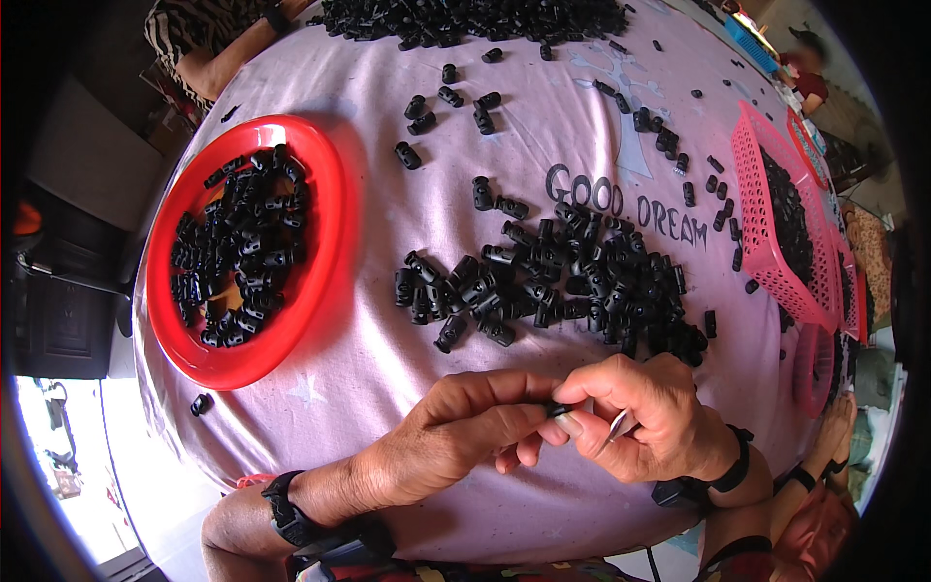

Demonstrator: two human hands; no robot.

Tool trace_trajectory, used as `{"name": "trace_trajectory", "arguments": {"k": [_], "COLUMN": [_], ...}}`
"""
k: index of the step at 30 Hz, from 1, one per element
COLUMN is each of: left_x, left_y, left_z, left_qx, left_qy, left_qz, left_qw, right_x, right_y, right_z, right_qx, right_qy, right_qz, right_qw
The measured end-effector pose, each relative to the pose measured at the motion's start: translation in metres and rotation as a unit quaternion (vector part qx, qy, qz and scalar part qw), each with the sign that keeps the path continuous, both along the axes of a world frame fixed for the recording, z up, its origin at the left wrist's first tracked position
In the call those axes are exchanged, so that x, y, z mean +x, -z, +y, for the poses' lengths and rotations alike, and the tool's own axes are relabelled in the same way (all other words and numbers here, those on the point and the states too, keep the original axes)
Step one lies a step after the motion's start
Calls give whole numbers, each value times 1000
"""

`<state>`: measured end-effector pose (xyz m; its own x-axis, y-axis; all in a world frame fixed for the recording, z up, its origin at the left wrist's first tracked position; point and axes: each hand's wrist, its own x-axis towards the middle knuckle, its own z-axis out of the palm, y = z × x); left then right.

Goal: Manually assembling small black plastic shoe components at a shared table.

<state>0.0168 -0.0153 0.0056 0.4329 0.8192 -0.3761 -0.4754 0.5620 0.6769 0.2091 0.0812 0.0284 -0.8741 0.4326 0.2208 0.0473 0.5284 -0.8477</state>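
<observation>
My left hand [461,422] is closed, pinching a small black plastic cord lock [558,409] between thumb and forefinger, mostly hidden by the fingertips. Against it, from the other side, press the thumb and forefinger of my right hand [655,417]. A thin pointed metal blade [618,425] sticks out of the right hand's curled fingers; its handle, if any, is hidden. Just beyond both hands lies a loose heap of black cord locks [601,281]. To the left stands a red plastic plate [325,209] with many more of them in it.
A pale pink printed cloth [388,213] covers the table. A larger black heap [475,21] lies at the far edge, with scattered pieces nearer. Pink baskets [761,228] stand at the right. Other people's arms [233,63] show at far left and right [824,446].
</observation>
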Motion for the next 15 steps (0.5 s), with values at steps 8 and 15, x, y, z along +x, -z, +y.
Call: {"name": "trace_trajectory", "arguments": {"k": [8, 15], "left_x": [1, 1], "left_y": [-6, -2], "left_z": [2, 1], "left_qx": [13, 12], "left_qy": [15, 10], "left_qz": [41, 27], "left_qw": [999, 1000], "right_x": [0, 0], "right_y": [3, 2], "right_z": [-1, 1], "right_qx": [-11, 3], "right_qy": [-2, -9], "right_qz": [1, -11], "right_qw": [1000, 1000]}}
